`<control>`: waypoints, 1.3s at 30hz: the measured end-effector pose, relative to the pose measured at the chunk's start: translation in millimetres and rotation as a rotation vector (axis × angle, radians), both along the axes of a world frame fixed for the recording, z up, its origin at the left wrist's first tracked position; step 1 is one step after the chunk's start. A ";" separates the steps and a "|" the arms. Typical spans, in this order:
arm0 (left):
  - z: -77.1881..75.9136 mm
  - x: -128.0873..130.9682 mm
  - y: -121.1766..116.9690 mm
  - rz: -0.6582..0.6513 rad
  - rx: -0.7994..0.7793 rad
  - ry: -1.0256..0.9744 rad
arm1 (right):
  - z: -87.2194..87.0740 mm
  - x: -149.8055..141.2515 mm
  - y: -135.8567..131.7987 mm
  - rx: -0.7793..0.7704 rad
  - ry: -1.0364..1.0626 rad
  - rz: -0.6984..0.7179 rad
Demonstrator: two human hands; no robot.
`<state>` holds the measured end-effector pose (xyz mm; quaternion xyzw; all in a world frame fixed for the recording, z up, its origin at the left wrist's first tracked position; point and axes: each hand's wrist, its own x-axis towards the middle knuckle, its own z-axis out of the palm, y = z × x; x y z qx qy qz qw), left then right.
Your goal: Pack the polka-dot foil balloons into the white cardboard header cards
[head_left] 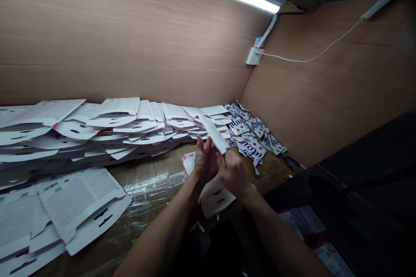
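Note:
My left hand [204,162] and my right hand [233,174] meet above the table's near edge. Together they grip one white cardboard packaging card [215,135], held up and tilted so its long edge points away from me. Under my hands lie a few more white cards with hanger slots [217,197]. A long fanned row of the same white cards [123,127] runs along the back wall to the left. A pile of cards printed with coloured dots and dark lettering [251,138] lies in the far corner.
Another heap of white cards [65,207] covers the near left of the taped cardboard tabletop [152,181]. Brown board walls close the back and right. A white socket [254,55] with a cable hangs on the wall. Dark space with more cards [312,229] lies at lower right.

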<state>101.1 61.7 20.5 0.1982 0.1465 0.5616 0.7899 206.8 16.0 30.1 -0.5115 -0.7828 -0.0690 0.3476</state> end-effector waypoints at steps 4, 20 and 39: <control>-13.1 -13.9 25.6 0.475 -0.063 0.270 | 52.0 -29.5 91.1 0.014 -0.019 0.165; -51.3 -16.8 50.8 0.749 -0.084 0.588 | -89.7 58.4 -28.2 -0.481 0.235 -0.282; -23.5 3.8 7.1 0.088 0.038 0.320 | -52.2 63.9 -38.8 -0.428 1.691 -0.149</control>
